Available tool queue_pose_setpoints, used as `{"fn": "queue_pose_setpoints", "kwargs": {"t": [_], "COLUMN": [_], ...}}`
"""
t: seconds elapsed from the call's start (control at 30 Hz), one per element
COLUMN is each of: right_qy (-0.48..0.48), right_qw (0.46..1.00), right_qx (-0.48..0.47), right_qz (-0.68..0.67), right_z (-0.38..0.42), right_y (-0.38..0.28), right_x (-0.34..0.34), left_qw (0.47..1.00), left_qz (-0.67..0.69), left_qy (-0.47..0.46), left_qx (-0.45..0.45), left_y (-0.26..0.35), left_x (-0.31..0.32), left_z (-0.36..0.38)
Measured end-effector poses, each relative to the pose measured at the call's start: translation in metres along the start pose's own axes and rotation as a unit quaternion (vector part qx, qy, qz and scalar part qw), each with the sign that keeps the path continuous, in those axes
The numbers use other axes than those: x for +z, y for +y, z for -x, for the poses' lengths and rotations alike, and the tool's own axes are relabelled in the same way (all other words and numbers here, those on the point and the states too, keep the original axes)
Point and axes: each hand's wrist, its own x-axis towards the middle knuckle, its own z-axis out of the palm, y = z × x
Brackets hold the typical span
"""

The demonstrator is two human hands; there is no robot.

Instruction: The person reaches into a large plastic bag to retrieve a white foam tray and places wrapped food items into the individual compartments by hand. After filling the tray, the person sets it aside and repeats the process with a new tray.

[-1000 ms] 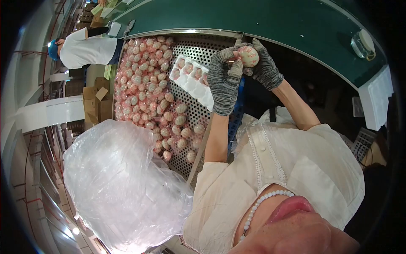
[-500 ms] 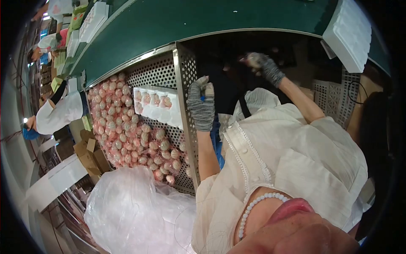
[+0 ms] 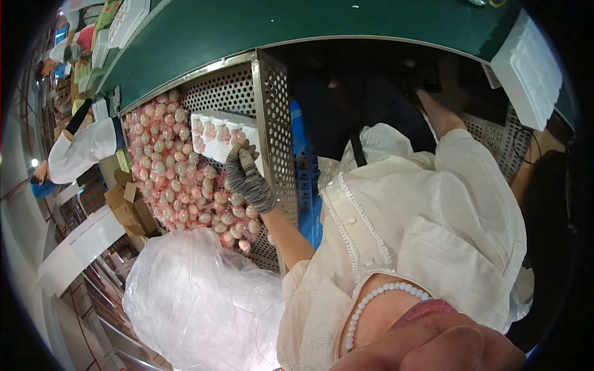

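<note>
My left hand (image 3: 249, 179), in a grey knit glove, reaches over the right end of a white foam tray (image 3: 213, 151). Its fingertips are at the last of the pale, round, pink-and-clear wrapped pieces (image 3: 224, 135) in the tray's back row; contact is hard to make out. The fingers look slightly bent and apart. Under the tray is a perforated metal bin (image 3: 216, 99), holding a heap of similar wrapped pieces (image 3: 164, 154). My right forearm (image 3: 438, 112) extends under the green counter, where darkness hides the hand and anything in it.
The green counter (image 3: 346, 21) runs across the front. Another white foam tray (image 3: 529, 74) stands tilted at its right. A clear plastic bag (image 3: 198, 297) bulges beside the bin. Cardboard boxes (image 3: 131, 207) and a person in white (image 3: 86, 151) are at the left.
My left hand has moved left from beside the bin's metal wall to the foam tray inside. My right hand has moved right into the dark under the counter and out of sight.
</note>
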Motion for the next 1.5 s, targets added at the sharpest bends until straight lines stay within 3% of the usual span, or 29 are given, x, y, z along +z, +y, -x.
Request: {"fn": "queue_pose_setpoints", "kwargs": {"t": [0.3, 0.37, 0.4, 0.53, 0.7, 0.77, 0.83, 0.87, 0.97, 1.17, 1.23, 1.27, 1.3, 1.33, 1.37, 1.4, 1.47, 1.5], "right_qy": [-0.013, -0.021, -0.025, -0.033, -0.018, -0.018, -0.02, -0.036, -0.028, -0.027, -0.022, -0.027, -0.026, -0.022, -0.018, -0.012, 0.002, 0.01], "right_qw": [0.998, 0.997, 0.996, 0.993, 0.988, 0.984, 0.979, 0.975, 0.968, 0.957, 0.955, 0.952, 0.951, 0.948, 0.946, 0.945, 0.94, 0.938], "right_qx": [-0.044, -0.053, -0.058, -0.073, -0.102, -0.114, -0.134, -0.154, -0.175, -0.207, -0.221, -0.233, -0.24, -0.251, -0.263, -0.273, -0.302, -0.318], "right_qz": [0.042, 0.06, 0.067, 0.089, 0.117, 0.134, 0.15, 0.158, 0.18, 0.2, 0.198, 0.196, 0.194, 0.193, 0.188, 0.182, 0.158, 0.139], "right_z": [-0.009, -0.008, -0.006, -0.007, -0.015, -0.031, -0.037, -0.036, -0.042, -0.068, -0.07, -0.067, -0.066, -0.066, -0.065, -0.064, -0.062, -0.059], "right_y": [0.022, 0.028, 0.033, 0.049, 0.097, 0.108, 0.116, 0.093, 0.118, 0.106, 0.101, 0.085, 0.082, 0.077, 0.071, 0.065, 0.051, 0.044], "right_x": [0.019, 0.024, 0.025, 0.024, 0.016, 0.016, 0.015, 0.019, 0.012, 0.02, 0.018, 0.019, 0.017, 0.014, 0.009, 0.007, 0.0, -0.003], "left_qw": [0.991, 0.993, 0.986, 0.973, 0.97, 0.978, 0.98, 0.975, 0.954, 0.937, 0.937, 0.925, 0.924, 0.872, 0.786, 0.787, 0.742, 0.746], "left_qz": [-0.04, 0.01, -0.001, -0.051, -0.06, -0.038, -0.104, -0.115, -0.166, 0.014, -0.104, -0.273, -0.269, -0.445, -0.603, -0.599, -0.669, -0.665], "left_qy": [0.096, 0.095, 0.119, 0.174, 0.194, 0.152, 0.139, 0.164, 0.21, 0.293, 0.28, 0.232, 0.24, 0.193, 0.139, 0.147, 0.039, 0.044], "left_qx": [-0.079, -0.071, -0.113, -0.144, -0.13, -0.139, -0.093, -0.092, -0.136, -0.188, -0.179, -0.127, -0.127, -0.064, 0.002, 0.001, -0.017, -0.013], "left_y": [-0.025, -0.04, -0.029, -0.038, -0.048, -0.053, -0.092, -0.092, -0.077, -0.067, -0.077, -0.081, -0.093, -0.111, -0.13, -0.15, -0.174, -0.178], "left_x": [-0.035, -0.051, -0.047, -0.058, -0.068, -0.08, -0.109, -0.113, -0.101, -0.113, -0.126, -0.132, -0.14, -0.149, -0.158, -0.165, -0.167, -0.163], "left_z": [0.0, 0.002, 0.005, 0.011, 0.011, 0.01, 0.013, 0.013, 0.011, 0.02, 0.023, 0.024, 0.022, 0.018, 0.013, 0.005, -0.01, -0.015]}}
